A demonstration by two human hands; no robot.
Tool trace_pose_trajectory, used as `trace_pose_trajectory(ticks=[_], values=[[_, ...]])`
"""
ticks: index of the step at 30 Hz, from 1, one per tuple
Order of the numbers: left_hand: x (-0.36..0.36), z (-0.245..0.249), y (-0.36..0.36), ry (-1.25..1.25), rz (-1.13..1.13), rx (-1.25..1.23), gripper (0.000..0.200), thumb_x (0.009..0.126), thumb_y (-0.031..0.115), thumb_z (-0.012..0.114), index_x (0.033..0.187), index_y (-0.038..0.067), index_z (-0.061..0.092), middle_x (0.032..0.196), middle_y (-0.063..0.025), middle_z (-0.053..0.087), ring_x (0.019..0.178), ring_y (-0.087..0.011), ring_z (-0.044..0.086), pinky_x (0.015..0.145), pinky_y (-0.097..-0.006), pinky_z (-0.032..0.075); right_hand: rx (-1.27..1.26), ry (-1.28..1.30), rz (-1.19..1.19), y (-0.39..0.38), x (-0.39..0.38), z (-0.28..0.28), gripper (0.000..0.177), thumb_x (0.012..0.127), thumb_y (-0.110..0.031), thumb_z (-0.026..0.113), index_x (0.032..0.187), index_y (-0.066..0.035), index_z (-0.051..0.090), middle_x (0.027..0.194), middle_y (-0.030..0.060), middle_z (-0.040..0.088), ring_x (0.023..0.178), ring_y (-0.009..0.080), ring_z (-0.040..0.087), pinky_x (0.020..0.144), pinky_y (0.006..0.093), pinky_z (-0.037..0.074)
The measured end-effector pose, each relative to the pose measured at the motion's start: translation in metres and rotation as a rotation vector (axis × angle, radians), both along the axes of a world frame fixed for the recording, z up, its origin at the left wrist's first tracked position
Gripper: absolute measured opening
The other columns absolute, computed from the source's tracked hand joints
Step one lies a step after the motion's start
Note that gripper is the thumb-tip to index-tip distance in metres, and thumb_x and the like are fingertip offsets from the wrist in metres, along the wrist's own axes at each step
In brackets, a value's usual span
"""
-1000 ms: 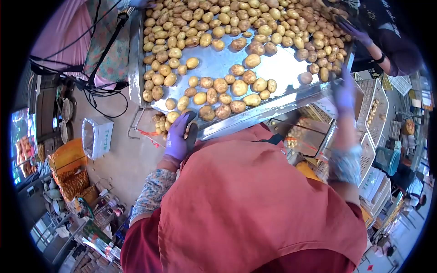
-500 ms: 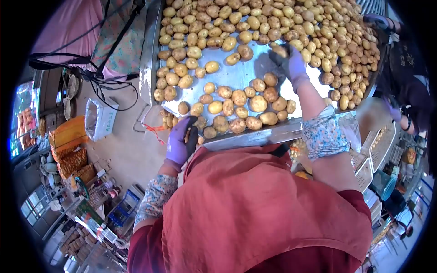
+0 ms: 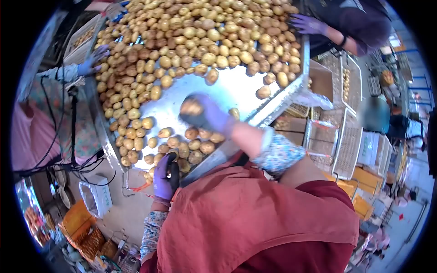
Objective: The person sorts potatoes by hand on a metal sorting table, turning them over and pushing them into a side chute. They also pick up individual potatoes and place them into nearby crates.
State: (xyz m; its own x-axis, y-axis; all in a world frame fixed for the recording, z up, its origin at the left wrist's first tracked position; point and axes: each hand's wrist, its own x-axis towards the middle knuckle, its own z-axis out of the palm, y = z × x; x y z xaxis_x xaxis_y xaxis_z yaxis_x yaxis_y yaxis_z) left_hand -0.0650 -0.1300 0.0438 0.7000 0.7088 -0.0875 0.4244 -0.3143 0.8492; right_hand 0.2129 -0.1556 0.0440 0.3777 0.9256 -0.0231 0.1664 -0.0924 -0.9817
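A steel sorting table [image 3: 227, 86] carries a thick heap of potatoes [image 3: 191, 36] at its far side and a small cluster of potatoes [image 3: 182, 145] near me. My right hand [image 3: 207, 113], in a purple glove, hovers over the bare metal with a potato [image 3: 191, 107] gripped in it, blurred by motion. At the table's near edge my left hand [image 3: 165, 175], also in a purple glove, is curled around a dark object [image 3: 174, 169] I cannot identify. Just left of it a red-mesh bag mouth [image 3: 136, 179] hangs below the edge.
A co-worker's gloved hand [image 3: 92, 59] reaches into the heap from the left, and another person's gloved hand [image 3: 307, 23] from the far right. Wire baskets [image 3: 348, 136] and yellow crates [image 3: 364, 179] stand to the right. A white box [image 3: 98, 196], cables and orange sacks [image 3: 77, 223] lie on the floor at left.
My right hand has pulled back from the far heap toward me with a potato in it. My head has turned, shifting the table leftward in view. My left hand stays at the near edge.
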Motion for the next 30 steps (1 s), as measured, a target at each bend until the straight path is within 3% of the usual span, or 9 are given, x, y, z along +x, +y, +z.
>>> trace_pose_trajectory(ticks=[2, 3, 4, 9, 11, 17, 22, 26, 30], values=[[-0.011, -0.01, -0.001, 0.012, 0.029, -0.118, 0.028, 0.091, 0.007, 0.061, 0.118, 0.0, 0.062, 0.113, -0.0154, 0.067, 0.106, -0.0283, 0.064, 0.092, -0.0357, 0.049, 0.312, 0.276, -0.224, -0.049, 0.055, 0.036, 0.015, 0.087, -0.005, 0.066, 0.102, -0.004, 0.062, 0.094, 0.0044, 0.066, 0.081, 0.0147, 0.063, 0.073, 0.0298, 0.052], [-0.014, -0.012, -0.001, 0.029, 0.003, -0.049, 0.028, 0.091, 0.006, 0.062, 0.118, -0.001, 0.062, 0.113, -0.0148, 0.067, 0.105, -0.0258, 0.064, 0.091, -0.035, 0.049, 0.439, -0.485, -0.366, -0.079, 0.086, 0.066, 0.022, 0.083, -0.001, 0.069, 0.103, -0.003, 0.06, 0.096, 0.0041, 0.066, 0.083, 0.0143, 0.063, 0.075, 0.0288, 0.052], [-0.016, -0.016, -0.002, 0.007, 0.019, -0.048, 0.028, 0.092, 0.007, 0.06, 0.119, -0.001, 0.061, 0.113, -0.0142, 0.067, 0.105, -0.0248, 0.064, 0.091, -0.0348, 0.049, 0.181, -0.273, -0.618, -0.114, 0.091, 0.122, 0.031, 0.082, -0.004, 0.072, 0.11, -0.002, 0.058, 0.099, 0.0044, 0.066, 0.087, 0.0154, 0.063, 0.079, 0.0291, 0.052], [-0.003, -0.02, 0.005, 0.037, -0.033, -0.095, 0.032, 0.096, 0.012, 0.053, 0.125, -0.001, 0.058, 0.118, -0.0148, 0.064, 0.108, -0.0236, 0.061, 0.094, -0.0343, 0.048, 0.422, -1.75, -1.211, -0.269, 0.208, 0.211, 0.069, 0.076, -0.029, 0.081, 0.129, 0.003, 0.049, 0.128, 0.0197, 0.053, 0.123, 0.0294, 0.049, 0.106, 0.0388, 0.036], [0.006, -0.018, 0.009, 0.049, -0.182, 0.085, 0.034, 0.094, 0.013, 0.057, 0.126, 0.0, 0.057, 0.121, -0.0179, 0.063, 0.114, -0.0304, 0.06, 0.098, -0.0378, 0.047, 0.202, -1.046, -1.476, -0.36, 0.324, 0.161, 0.055, 0.085, -0.032, 0.073, 0.125, 0.001, 0.056, 0.132, 0.0204, 0.052, 0.121, 0.0289, 0.051, 0.102, 0.0382, 0.04], [-0.023, -0.011, -0.014, 0.344, -0.593, 0.31, 0.059, 0.084, 0.028, 0.065, 0.138, 0.009, 0.048, 0.143, -0.0184, 0.046, 0.132, -0.0411, 0.042, 0.11, -0.05, 0.033, -0.246, -0.656, -0.907, -0.26, 0.223, 0.034, 0.069, 0.087, -0.03, 0.072, 0.14, 0.004, 0.042, 0.131, 0.0225, 0.055, 0.118, 0.0293, 0.055, 0.101, 0.039, 0.041], [-0.097, 0.003, -0.027, 0.252, -0.211, 0.049, 0.039, 0.092, 0.021, 0.062, 0.128, 0.004, 0.057, 0.129, -0.0203, 0.058, 0.122, -0.0396, 0.053, 0.104, -0.0442, 0.04, -0.195, -1.1, -0.001, -0.162, 0.084, -0.008, 0.054, 0.077, -0.016, 0.072, 0.127, -0.005, 0.056, 0.126, 0.0226, 0.058, 0.113, 0.0412, 0.055, 0.098, 0.0464, 0.044], [-0.084, 0.016, -0.029, 0.002, 0.201, -0.106, 0.032, 0.094, 0.015, 0.061, 0.123, 0.001, 0.059, 0.117, -0.0154, 0.066, 0.112, -0.0276, 0.063, 0.095, -0.036, 0.048, -0.617, -0.865, 0.226, -0.105, 0.014, 0.014, 0.028, 0.089, -0.029, 0.062, 0.112, -0.014, 0.064, 0.098, 0.0146, 0.07, 0.095, 0.039, 0.064, 0.086, 0.0466, 0.049], [-0.063, 0.015, -0.027, -0.08, 0.309, -0.056, 0.027, 0.092, 0.01, 0.063, 0.118, 0.001, 0.062, 0.114, -0.0141, 0.067, 0.108, -0.025, 0.064, 0.094, -0.0346, 0.049, -0.626, -0.778, 0.267, -0.073, -0.011, -0.011, 0.032, 0.085, -0.022, 0.064, 0.115, -0.011, 0.061, 0.123, 0.0234, 0.057, 0.103, 0.0426, 0.06, 0.092, 0.0473, 0.047]])
